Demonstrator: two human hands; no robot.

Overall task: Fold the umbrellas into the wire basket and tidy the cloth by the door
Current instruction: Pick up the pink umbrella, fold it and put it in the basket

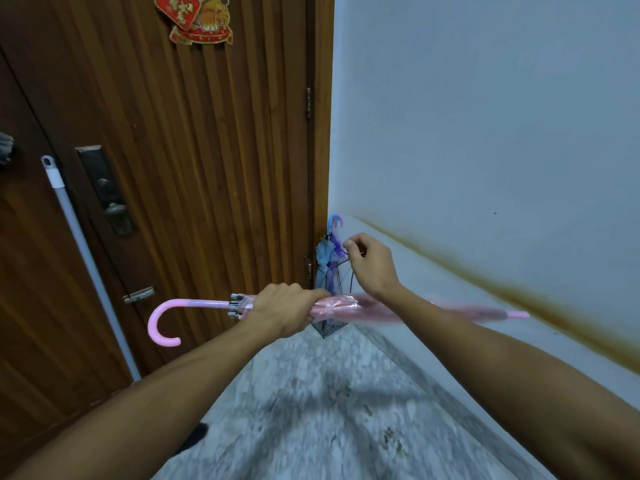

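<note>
Pink umbrella (349, 306) lies level across my front, canopy bunched in my left hand (282, 308) so the folds stay gathered. My right hand (369, 263) pinches something thin, perhaps its strap, above the wire basket (327, 327) in the door corner, where other umbrellas (329, 251) stand.

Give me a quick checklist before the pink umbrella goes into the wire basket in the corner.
1. Pink umbrella folded: ok, canopy gathered, held level.
2. Left hand grip: ok, fist closed round the canopy near the runner.
3. Right hand free to help: not ok, it pinches something thin above the wire basket; what exactly, cannot tell.
4. Canopy strap fastened: cannot tell, blurred.
5. Room in the basket: cannot tell; blue and purple umbrellas already stand in it and arms hide the opening.
6. Umbrella turned upright for insertion: not ok, it lies crosswise.
</note>
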